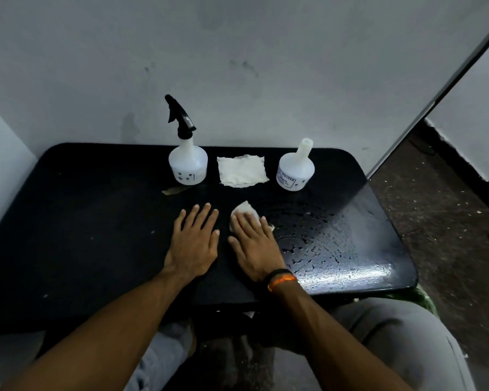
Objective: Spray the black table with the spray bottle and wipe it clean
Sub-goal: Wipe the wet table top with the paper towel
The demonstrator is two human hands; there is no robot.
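The black table [82, 235] fills the middle of the view; its right half is wet with beaded droplets [316, 244]. My right hand [254, 244] lies flat on a crumpled white wipe [244, 211], pressing it onto the table near the centre. My left hand [194, 241] rests flat and empty on the table just to its left, fingers spread. At the back stands a white spray bottle [187, 162] with a black trigger head.
A folded white cloth [242, 170] lies at the back between the spray bottle and a second white bottle [295, 170] with no spray head. A small leaf-like scrap [175, 190] lies in front of the spray bottle. A wall sits behind; floor lies to the right.
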